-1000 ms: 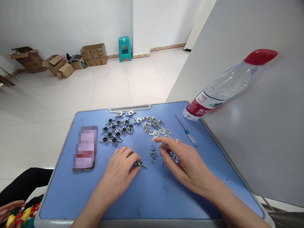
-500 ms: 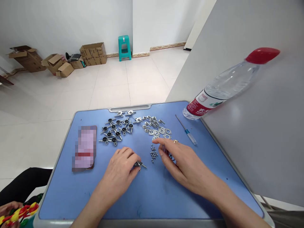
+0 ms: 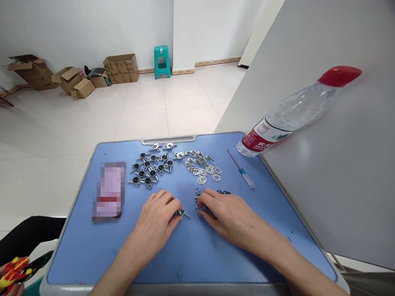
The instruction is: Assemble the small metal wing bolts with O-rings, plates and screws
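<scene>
In the head view my left hand (image 3: 160, 216) is closed around a small metal fitting (image 3: 184, 213), whose thin stem pokes out past the thumb. My right hand (image 3: 226, 209) is curled at the pile of tiny metal balls or screws (image 3: 196, 200), its thumb and index fingertips close together. Whatever lies between those fingertips is too small to make out. Behind my right hand, dark rings (image 3: 222, 192) show partly. Farther back are flat metal flange plates (image 3: 201, 179) and a heap of small metal pieces with stems (image 3: 197, 157).
Several assembled fittings with black centres (image 3: 148, 164) spread over the blue table (image 3: 123, 255). A phone (image 3: 110, 191) lies at left, a screwdriver (image 3: 242, 170) at right. Beside the partition, a water bottle (image 3: 271, 127) stands. Another person's hand (image 3: 15, 283) holds a red-yellow object at lower left.
My right hand has lowered to the pile of tiny parts, and its fingers have drawn together. The left hand keeps its place with the fitting. The other person's red-yellow object has shifted.
</scene>
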Tool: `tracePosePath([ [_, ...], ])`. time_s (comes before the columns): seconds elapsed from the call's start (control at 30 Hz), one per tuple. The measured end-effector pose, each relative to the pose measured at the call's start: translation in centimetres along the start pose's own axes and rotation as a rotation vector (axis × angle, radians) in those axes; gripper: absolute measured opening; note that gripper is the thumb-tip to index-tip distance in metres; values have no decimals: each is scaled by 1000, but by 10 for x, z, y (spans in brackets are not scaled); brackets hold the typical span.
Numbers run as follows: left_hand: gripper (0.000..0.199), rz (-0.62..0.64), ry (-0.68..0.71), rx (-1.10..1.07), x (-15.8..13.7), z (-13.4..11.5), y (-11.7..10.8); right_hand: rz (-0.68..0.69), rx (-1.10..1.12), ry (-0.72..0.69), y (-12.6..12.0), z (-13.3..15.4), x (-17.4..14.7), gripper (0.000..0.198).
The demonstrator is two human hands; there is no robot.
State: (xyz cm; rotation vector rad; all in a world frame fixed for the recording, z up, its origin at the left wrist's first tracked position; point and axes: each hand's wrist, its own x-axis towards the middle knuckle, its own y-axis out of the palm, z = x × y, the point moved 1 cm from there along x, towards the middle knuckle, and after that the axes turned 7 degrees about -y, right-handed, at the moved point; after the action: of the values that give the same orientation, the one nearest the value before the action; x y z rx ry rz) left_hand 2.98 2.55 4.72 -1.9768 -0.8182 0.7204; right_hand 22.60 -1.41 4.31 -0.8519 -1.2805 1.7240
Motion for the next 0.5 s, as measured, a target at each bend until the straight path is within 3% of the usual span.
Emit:
tracePosePath([
  [0.23,8,-4,1,7,0,1,1,94,-56,80,2,7,7,4],
  [0.5,8,-2,2,1,1,2,2,75,-88,41,10,5,4,16],
])
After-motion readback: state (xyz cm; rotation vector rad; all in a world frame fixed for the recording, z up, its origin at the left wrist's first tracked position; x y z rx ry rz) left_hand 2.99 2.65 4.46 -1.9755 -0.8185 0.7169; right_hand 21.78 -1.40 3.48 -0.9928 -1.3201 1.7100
